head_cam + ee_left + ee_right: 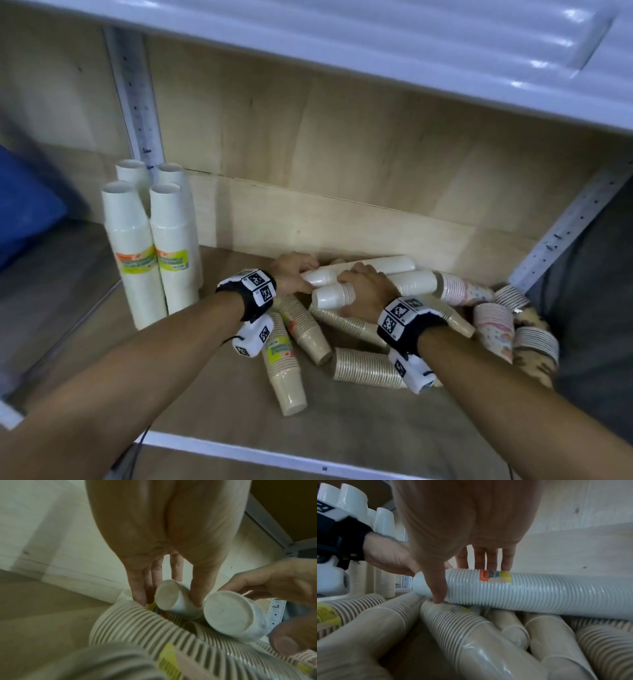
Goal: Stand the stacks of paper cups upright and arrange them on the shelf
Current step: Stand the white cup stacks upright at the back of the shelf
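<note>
Two white cup stacks lie on top of a pile on the shelf board [222, 411]. My left hand [297, 271] grips the closed end of the rear white stack [169, 599], thumb on one side and fingers on the other. My right hand [359, 291] grips the front white stack [530, 593] near its closed end, thumb across the front and fingers behind. Under them lie several beige stacks [286, 363], all on their sides. Several white stacks [150, 246] stand upright at the shelf's back left.
Pink patterned stacks [496, 329] lie at the right end, against the grey perforated post [565, 222]. The upper shelf [376, 41] hangs close overhead. A wooden back panel [342, 154] closes the rear. A blue object [24, 212] sits left of the shelf.
</note>
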`<action>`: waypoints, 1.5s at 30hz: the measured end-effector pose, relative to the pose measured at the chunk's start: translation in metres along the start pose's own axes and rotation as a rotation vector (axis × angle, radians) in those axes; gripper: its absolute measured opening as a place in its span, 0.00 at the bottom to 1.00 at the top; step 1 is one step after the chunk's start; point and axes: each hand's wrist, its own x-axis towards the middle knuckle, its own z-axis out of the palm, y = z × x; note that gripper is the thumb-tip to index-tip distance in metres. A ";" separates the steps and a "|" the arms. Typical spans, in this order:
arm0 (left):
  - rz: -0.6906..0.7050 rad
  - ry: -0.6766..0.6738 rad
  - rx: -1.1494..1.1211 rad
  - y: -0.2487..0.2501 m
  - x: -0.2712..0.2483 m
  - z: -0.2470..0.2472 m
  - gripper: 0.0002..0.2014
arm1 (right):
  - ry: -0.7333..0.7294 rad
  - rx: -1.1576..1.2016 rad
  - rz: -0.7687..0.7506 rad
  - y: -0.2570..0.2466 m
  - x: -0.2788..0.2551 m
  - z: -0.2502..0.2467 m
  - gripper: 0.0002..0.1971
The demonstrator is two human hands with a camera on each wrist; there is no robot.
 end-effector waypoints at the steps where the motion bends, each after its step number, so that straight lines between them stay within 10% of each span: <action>1: 0.001 -0.001 -0.001 -0.001 0.001 0.002 0.32 | 0.009 -0.005 -0.005 0.001 0.000 0.001 0.31; 32: 0.287 0.375 0.047 0.113 -0.066 -0.105 0.20 | 0.282 0.160 -0.038 -0.015 -0.013 -0.118 0.29; 45: 0.134 0.446 0.245 0.144 -0.158 -0.189 0.23 | 0.353 0.525 -0.127 -0.113 -0.002 -0.177 0.31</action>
